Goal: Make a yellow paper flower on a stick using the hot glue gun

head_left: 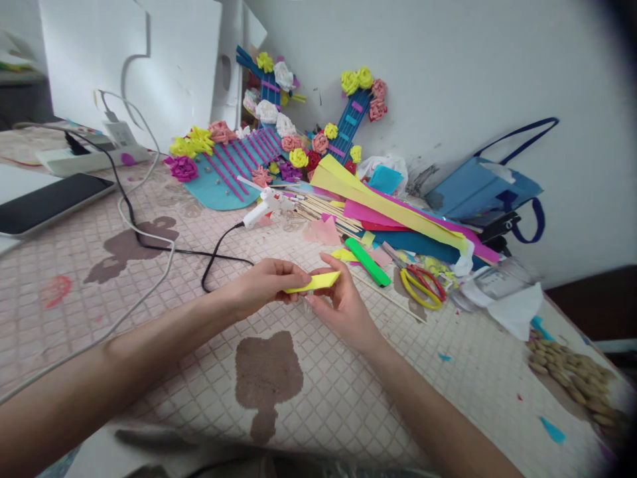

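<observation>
My left fingers (292, 273) and right fingers (334, 264) each pinch one end of a yellow strip (314, 282), so it spans flat above the desk (199, 372). Scissors (422, 285) lie beyond my right fingers.

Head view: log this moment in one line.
left hand: pinches yellow paper strip | right hand: pinches its other end | nearby: scissors, glue gun

home craft table

patterned tablecloth (348, 398), paper flower decorations (239, 156), glue gun (263, 204), scissors (421, 282), coloured paper sheets (393, 209), power strip (84, 158).
</observation>
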The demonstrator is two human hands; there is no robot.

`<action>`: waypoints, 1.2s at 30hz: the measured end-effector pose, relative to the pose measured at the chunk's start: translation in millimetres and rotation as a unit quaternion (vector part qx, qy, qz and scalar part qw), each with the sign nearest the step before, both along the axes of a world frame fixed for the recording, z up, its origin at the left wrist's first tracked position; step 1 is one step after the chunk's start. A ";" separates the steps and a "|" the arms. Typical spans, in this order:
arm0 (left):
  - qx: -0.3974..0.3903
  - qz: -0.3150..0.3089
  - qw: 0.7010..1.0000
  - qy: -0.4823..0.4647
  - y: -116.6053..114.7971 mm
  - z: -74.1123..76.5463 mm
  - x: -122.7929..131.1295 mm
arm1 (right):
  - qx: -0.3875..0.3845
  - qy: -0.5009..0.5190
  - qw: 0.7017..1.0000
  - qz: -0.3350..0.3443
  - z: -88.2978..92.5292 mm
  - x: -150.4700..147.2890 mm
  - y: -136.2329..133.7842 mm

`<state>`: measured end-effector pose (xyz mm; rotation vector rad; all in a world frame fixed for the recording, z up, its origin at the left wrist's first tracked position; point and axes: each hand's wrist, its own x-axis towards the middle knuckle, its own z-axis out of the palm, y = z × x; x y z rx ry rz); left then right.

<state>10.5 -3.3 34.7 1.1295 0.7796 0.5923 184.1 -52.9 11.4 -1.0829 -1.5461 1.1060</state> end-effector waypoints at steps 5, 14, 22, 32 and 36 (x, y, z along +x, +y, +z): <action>-0.059 -0.017 0.998 -0.005 1.0 1.9 -1.2 | 0.037 -0.042 0.998 -0.014 0.9 -0.6 -1.3; -0.069 -0.010 0.998 -0.005 -0.2 4.2 -0.9 | 0.227 -0.170 0.958 -0.026 18.9 11.3 -2.9; -0.109 -0.031 0.993 -0.018 0.0 4.0 -1.8 | 0.334 -0.281 0.900 -0.013 18.0 15.3 1.2; -0.166 -0.053 0.984 -0.034 3.0 -2.2 -2.2 | 0.367 -0.270 0.890 -0.020 13.7 17.8 1.6; -0.118 -0.064 0.991 -0.011 0.5 -1.3 -0.7 | 0.376 -0.283 0.882 -0.026 13.0 17.7 1.4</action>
